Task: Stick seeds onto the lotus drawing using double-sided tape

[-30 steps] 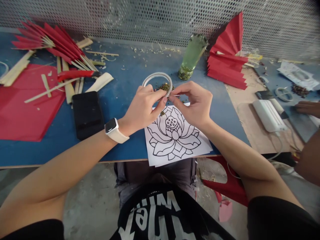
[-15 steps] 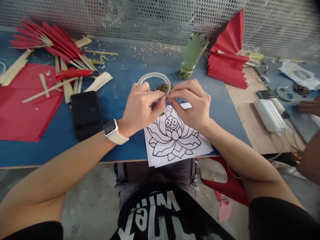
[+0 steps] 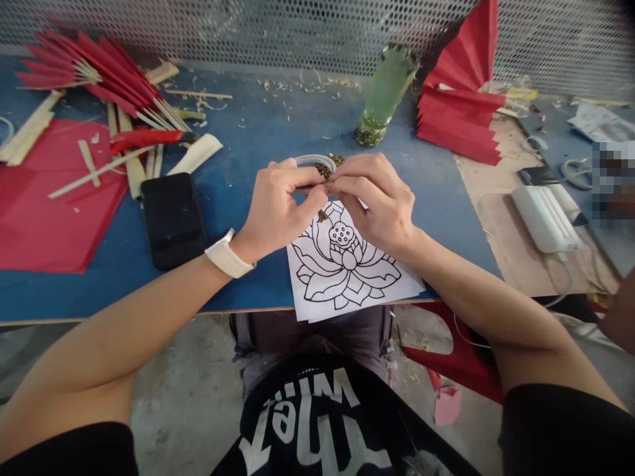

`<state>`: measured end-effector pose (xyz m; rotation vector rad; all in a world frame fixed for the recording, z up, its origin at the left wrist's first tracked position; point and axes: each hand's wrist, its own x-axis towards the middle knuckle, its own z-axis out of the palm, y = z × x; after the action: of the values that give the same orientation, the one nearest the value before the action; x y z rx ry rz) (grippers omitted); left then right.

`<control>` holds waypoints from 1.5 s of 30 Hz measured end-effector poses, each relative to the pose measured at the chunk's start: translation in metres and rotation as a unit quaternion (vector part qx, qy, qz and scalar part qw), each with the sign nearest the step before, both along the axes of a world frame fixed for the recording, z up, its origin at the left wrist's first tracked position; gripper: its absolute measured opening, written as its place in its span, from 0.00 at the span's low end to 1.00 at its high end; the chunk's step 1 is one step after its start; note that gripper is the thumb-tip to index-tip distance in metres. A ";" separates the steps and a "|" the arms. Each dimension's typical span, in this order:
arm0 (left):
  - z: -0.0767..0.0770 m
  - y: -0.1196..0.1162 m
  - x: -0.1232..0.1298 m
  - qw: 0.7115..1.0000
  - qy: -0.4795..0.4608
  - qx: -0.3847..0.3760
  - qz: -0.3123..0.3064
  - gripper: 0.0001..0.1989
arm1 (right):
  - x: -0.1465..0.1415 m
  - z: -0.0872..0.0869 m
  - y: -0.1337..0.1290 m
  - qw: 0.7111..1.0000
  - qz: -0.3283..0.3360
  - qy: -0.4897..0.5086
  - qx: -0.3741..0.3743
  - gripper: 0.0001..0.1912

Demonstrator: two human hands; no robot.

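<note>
A whitish roll of tape [image 3: 313, 158] is held over the blue tabletop between my two hands, tilted so that its ring looks narrow. My left hand [image 3: 282, 206] is closed on its near left side, thumb against index finger. From the right, my right hand [image 3: 380, 203] pinches at the near edge of the roll, its fingertips meeting those of the left; the exact spot they grip is hidden. Beneath the hands lies white paper printed with a lotus outline [image 3: 347, 271]. Small dark and greenish grains [image 3: 338, 160] lie behind and below the roll.
At left are a black phone [image 3: 173, 221], red paper [image 3: 44, 211], a red-handled knife [image 3: 146, 140], wood strips and a folded red fan [image 3: 99, 66]. A green bottle [image 3: 385, 92], another red fan [image 3: 461, 92] and a white power bank [image 3: 546, 218] are at right.
The roll of tape has tipped flatter and lower between my hands. My left wrist has turned, so the watch face no longer shows. The view has shifted slightly.
</note>
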<state>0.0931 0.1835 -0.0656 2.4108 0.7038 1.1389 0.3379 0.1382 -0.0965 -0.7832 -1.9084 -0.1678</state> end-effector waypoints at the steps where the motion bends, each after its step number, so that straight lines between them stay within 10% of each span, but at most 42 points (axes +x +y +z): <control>1: 0.001 0.000 0.001 1.000 -0.006 -0.008 -0.008 0.21 | 0.001 -0.001 0.001 1.000 -0.003 -0.002 0.011 0.12; 13: 0.012 0.002 0.008 0.988 -0.070 -0.103 -0.093 0.17 | 0.018 -0.001 0.012 0.983 -0.012 -0.107 0.149 0.16; 27: 0.003 0.016 0.001 0.998 0.043 -0.037 -0.034 0.09 | 0.005 0.003 0.001 0.992 -0.035 0.040 -0.112 0.07; 34: 0.002 0.009 0.006 0.985 -0.013 -0.153 -0.081 0.07 | -0.005 0.011 -0.009 0.989 -0.044 0.041 -0.133 0.07; 45: -0.009 0.012 0.005 0.996 0.086 0.006 0.034 0.11 | -0.006 0.013 -0.011 0.990 -0.039 0.040 -0.128 0.04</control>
<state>0.0983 0.1952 -0.0741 2.5344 0.8402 0.9723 0.3317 0.1272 -0.0831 -1.0225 -1.8448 0.0623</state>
